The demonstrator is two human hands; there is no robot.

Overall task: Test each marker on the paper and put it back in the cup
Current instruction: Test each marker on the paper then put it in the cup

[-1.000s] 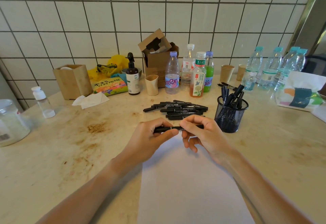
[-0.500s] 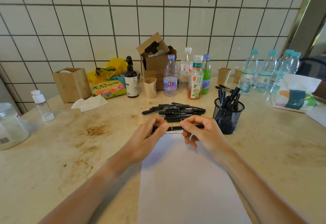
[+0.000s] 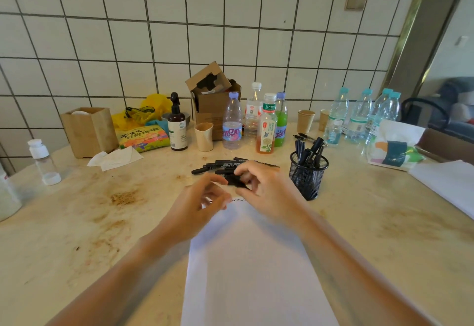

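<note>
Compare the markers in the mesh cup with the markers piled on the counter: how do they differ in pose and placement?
The markers in the mesh cup stand upright and lean against each other, held by the black mesh cup; the piled markers lie flat on the counter, roughly parallel. The cup markers sit right of the paper; the pile lies beyond its far edge, partly hidden by the hands. Both groups are black.

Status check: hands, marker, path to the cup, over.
Right hand pinches black marker above the paper; left hand beside it, fingers loosely curled, holding nothing seen. Mesh cup upright to the right, part full. Path unobstructed.
</note>
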